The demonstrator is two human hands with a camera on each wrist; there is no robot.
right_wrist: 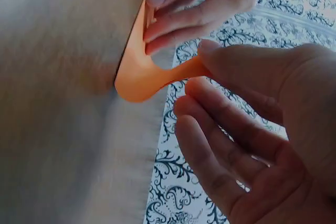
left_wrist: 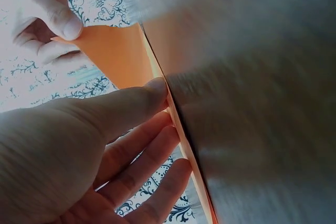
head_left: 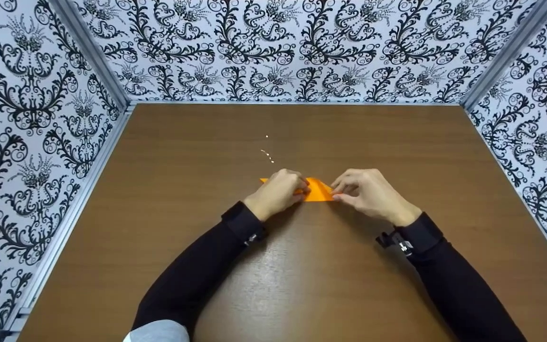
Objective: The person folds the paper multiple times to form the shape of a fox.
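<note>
orange paper (head_left: 319,191): we see it on the table (head_left: 302,275), between the two hands, its near edge running straight along the surface; it looks creased or doubled, though we cannot count the layers.
pointed corner: a small tip of the sheet pokes out past the far side of the left hand (head_left: 278,191).
held-down part: it sits low against the table, and we judge it is kept there as an anchor, so that the sheet does not slide.
raised end: from the right wrist we see it lift off the table in a soft curl; we take it that it is held up so this end can bend without dragging the rest along.
middle stretch: it lies uncovered between the hands, which seems to leave us room to see where the paper turns.
left hand: thumb and fingertips are clamped on the paper close to the table; in its own wrist view the fingers fan out, their tips along the sheet.
right hand (head_left: 373,192): thumb and forefinger are together on the tip of the raised end, pinching it lightly, as we read it; the lower fingers hang apart from the paper.
pale flecks (head_left: 267,154): they lie on the table beyond the left hand, touching neither hand; we cannot tell what they are.
</note>
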